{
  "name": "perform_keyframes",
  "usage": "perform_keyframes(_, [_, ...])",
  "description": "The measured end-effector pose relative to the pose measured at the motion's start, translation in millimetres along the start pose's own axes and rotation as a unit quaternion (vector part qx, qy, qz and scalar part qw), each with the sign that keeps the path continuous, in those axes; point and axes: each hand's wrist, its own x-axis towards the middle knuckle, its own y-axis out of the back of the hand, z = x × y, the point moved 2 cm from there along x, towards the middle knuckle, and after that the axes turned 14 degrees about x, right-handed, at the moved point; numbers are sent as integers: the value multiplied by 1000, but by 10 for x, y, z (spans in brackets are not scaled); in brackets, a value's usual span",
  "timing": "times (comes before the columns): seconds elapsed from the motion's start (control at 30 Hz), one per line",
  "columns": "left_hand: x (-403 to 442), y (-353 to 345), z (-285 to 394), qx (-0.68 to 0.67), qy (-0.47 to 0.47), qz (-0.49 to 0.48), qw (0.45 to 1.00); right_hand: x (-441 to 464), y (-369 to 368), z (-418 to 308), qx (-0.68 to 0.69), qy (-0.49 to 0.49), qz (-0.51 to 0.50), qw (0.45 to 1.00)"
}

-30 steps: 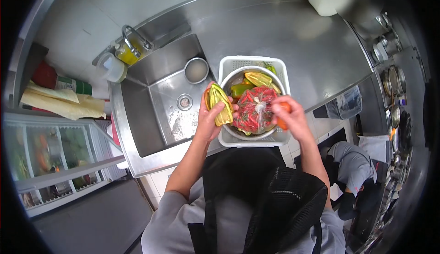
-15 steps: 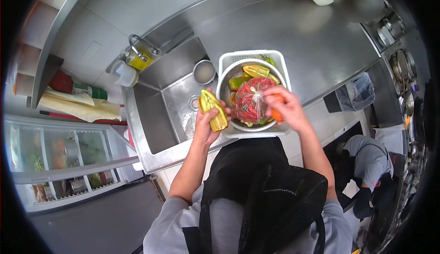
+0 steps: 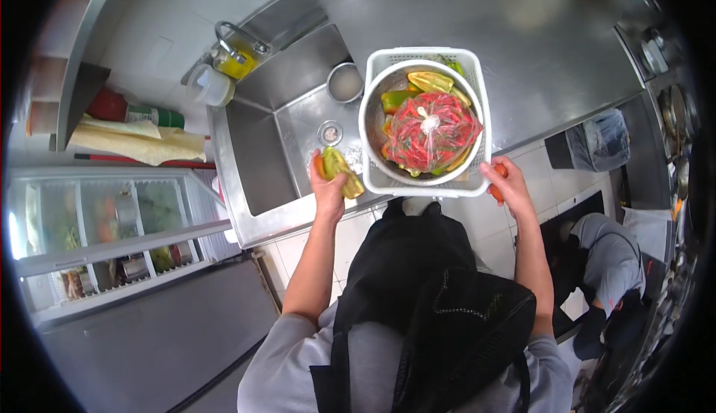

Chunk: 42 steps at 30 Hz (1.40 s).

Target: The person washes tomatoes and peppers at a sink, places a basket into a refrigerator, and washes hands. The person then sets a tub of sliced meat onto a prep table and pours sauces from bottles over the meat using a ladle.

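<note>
My left hand [image 3: 327,191] is closed around a cut pepper [image 3: 344,174], its hollow green-yellow inside showing, over the sink's front edge. In my right hand [image 3: 513,188] is an orange-handled tool [image 3: 498,182]; its working end is hidden. That hand is at the front right corner of a white plastic basket [image 3: 431,191], and I cannot tell whether it grips the rim. Inside the basket sits a round metal bowl [image 3: 371,144]. The bowl holds several cut peppers [image 3: 430,81] and a knotted clear bag of red pepper strips [image 3: 436,143].
The steel sink [image 3: 262,156] on the left contains a small metal pot [image 3: 345,83]. A faucet [image 3: 233,39], yellow soap bottle [image 3: 236,62] and plastic tub [image 3: 210,85] stand behind it. A bin [image 3: 597,143] and a crouching person [image 3: 608,253] are on the right.
My right hand has moved from the bag down to the basket's front right corner, still with the orange-handled tool. My left hand has shifted slightly, tilting the pepper. The camera view has shifted too.
</note>
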Motion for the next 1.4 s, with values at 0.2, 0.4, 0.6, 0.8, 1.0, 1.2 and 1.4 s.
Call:
perform_keyframes(0.2, [10,-288,30,-20,48,-102,993,98,-235,200,41,-56,-16,997])
perform_keyframes(0.4, [-51,-207,90,-69,47,-185,979,211,-224,227,-20,-115,-45,992])
perform_keyframes(0.6, [-157,-69,174,-164,104,-180,964,182,-289,117,-114,-139,-74,981])
perform_keyframes(0.8, [-113,95,-9,-231,99,-158,955,100,-303,17,-137,-137,-89,977])
perform_keyframes(1.0, [18,-105,413,-134,50,-173,974,176,-300,36,-154,-116,-106,976])
perform_keyframes(1.2, [-50,-132,501,-110,1,-190,976,140,-182,6,-149,-133,-125,972])
perform_keyframes(1.4, [-485,-175,532,-200,17,-120,972,76,-75,-376,-159,-156,-183,958])
